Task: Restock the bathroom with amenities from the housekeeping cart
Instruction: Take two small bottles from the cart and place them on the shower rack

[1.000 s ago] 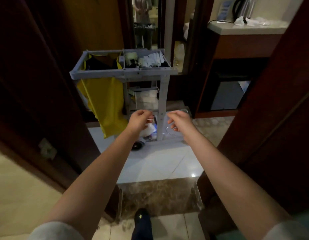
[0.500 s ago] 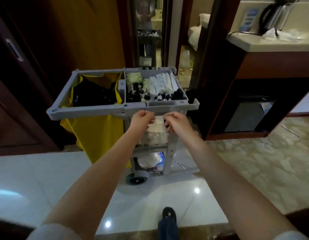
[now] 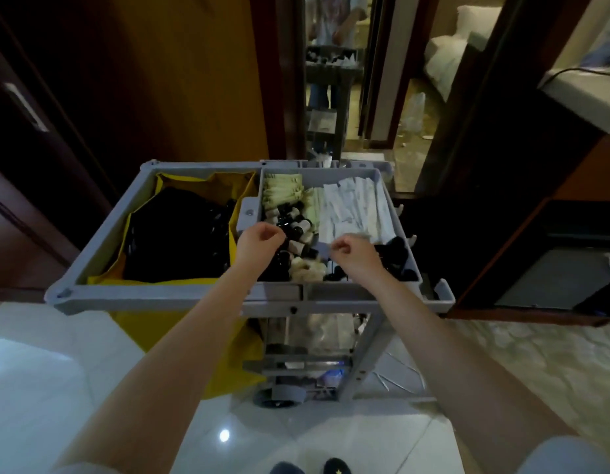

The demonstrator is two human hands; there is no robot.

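The grey housekeeping cart stands right in front of me. Its right-hand tray holds small dark bottles, white paper packets, beige sachets and cream-coloured items. My left hand hovers over the bottles at the tray's left side, fingers curled, with nothing seen in it. My right hand hangs over the near end of the white packets, fingers also curled. Whether it touches a packet I cannot tell.
A yellow bag with a black liner fills the cart's left half. Lower shelves and a wheel sit below. A dark cabinet stands to the right, wooden doors to the left, and a mirror lies ahead.
I have walked up to the cart, which now looks much closer. Both hands have risen from below the cart's front rim to over the amenity tray.
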